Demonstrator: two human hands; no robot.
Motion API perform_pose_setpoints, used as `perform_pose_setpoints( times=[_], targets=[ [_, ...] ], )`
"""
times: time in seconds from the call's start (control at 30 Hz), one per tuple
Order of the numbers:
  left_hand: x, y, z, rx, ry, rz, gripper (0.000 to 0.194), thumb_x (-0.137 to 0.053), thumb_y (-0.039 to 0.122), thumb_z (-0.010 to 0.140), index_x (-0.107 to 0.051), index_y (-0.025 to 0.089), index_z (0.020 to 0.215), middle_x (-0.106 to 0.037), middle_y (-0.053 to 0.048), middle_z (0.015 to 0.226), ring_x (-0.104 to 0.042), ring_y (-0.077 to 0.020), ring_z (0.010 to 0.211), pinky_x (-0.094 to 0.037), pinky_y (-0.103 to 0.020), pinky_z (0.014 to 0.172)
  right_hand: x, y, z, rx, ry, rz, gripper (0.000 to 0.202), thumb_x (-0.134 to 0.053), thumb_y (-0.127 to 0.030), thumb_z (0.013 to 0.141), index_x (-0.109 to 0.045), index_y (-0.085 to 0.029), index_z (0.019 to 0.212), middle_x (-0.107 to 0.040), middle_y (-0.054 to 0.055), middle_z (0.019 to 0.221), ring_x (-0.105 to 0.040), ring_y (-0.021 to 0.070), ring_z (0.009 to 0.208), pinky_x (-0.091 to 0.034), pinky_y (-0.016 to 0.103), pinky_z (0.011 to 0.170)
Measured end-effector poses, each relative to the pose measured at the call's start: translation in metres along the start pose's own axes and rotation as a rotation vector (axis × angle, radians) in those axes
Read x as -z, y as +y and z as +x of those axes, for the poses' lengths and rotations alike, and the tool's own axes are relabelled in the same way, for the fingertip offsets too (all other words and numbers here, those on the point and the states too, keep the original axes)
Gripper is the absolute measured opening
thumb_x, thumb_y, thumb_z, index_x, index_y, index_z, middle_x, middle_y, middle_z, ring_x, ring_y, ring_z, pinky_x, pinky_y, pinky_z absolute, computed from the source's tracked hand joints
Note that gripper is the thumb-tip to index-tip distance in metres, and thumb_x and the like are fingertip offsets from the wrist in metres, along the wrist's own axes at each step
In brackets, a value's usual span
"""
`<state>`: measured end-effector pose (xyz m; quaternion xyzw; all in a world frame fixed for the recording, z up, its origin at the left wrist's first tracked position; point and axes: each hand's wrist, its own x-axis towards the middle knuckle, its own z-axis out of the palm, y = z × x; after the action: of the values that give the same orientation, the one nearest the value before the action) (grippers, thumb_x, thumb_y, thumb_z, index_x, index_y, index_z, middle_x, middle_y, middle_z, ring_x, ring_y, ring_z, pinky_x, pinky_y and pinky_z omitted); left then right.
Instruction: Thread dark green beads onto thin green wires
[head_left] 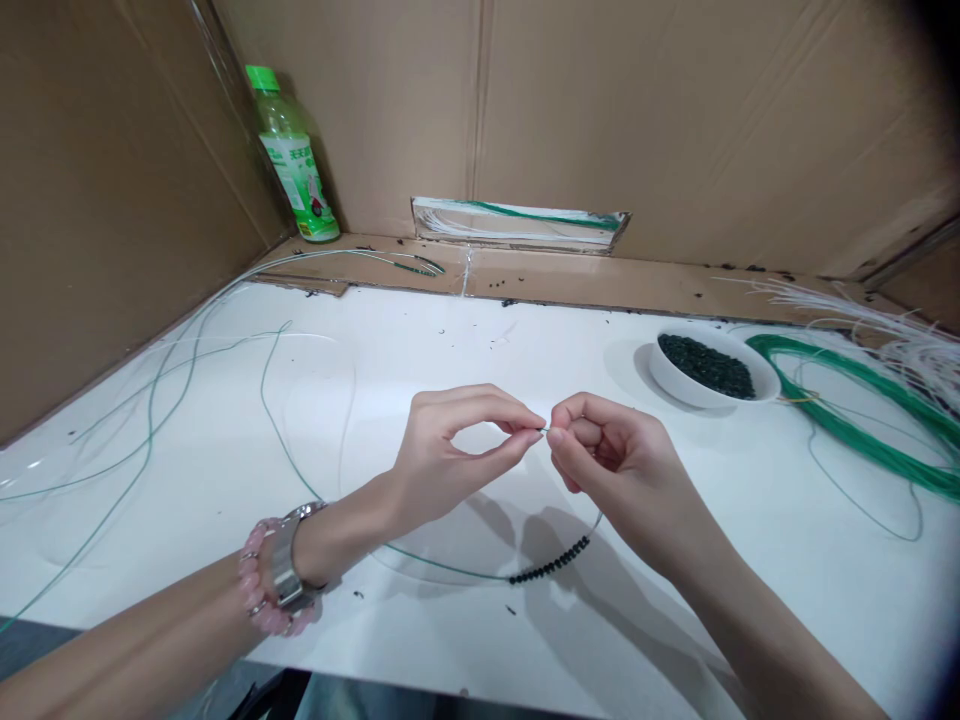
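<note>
My left hand (469, 430) pinches a tiny dark bead (539, 430) between thumb and forefinger, over the middle of the white table. Facing it, almost touching, my right hand (604, 440) is closed in a pinch on a thin green wire; a short bit of it shows between the two sets of fingertips. Lower down, a row of black beads (549, 564) is threaded on the green wire (450, 567), which curves up behind my right hand and trails left under my left forearm. A white bowl (679, 392) full of dark beads stands right of my right hand.
A coil of green wire (847, 440) and a bundle of white strands (892, 330) lie at the right. Beaded wires (420, 265) rest at the back left near a green-capped bottle (300, 185). Cardboard walls (555, 100) with a slot enclose the table (450, 340).
</note>
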<state>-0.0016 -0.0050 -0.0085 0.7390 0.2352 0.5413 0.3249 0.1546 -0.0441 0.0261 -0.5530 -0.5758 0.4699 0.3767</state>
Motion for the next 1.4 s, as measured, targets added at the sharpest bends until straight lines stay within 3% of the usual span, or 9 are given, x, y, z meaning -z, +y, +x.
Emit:
perform_pose_setpoints(
  times=[0.67,1.07,1.4],
  targets=[
    [0.0007,0.0006,-0.0009,0.019,0.014,0.023,0.011,-0.066,0.008,0.075,-0.07,0.017,0.079,-0.07,-0.003,0.072,-0.063,-0.0121,0.065,-0.052,-0.024,0.061,0.0021,0.002,-0.0005,0.014,-0.027,-0.037,0.013,-0.049,-0.022,0.083,-0.048,-0.018,0.071,-0.037,-0.008,0.05,-0.029,0.0049,0.046,-0.023,0.017,0.042],
    [0.0012,-0.0005,0.0,-0.036,0.004,-0.003,0.015,-0.067,0.005,0.074,-0.07,0.017,0.081,-0.07,-0.003,0.075,-0.064,-0.0121,0.067,-0.054,-0.024,0.063,0.0011,-0.0058,-0.004,-0.05,-0.023,-0.015,0.012,-0.05,-0.022,0.082,-0.047,-0.019,0.071,-0.039,-0.007,0.05,-0.032,0.0066,0.047,-0.026,0.019,0.043],
    [0.0014,-0.0003,0.0001,-0.088,0.014,0.017,0.014,-0.066,0.003,0.073,-0.07,0.015,0.08,-0.07,-0.005,0.075,-0.065,-0.012,0.068,-0.054,-0.023,0.063,0.0003,-0.0036,-0.0023,-0.011,-0.005,-0.024,0.012,-0.052,-0.022,0.082,-0.048,-0.019,0.071,-0.04,-0.007,0.049,-0.034,0.0063,0.046,-0.027,0.019,0.043]
  ],
)
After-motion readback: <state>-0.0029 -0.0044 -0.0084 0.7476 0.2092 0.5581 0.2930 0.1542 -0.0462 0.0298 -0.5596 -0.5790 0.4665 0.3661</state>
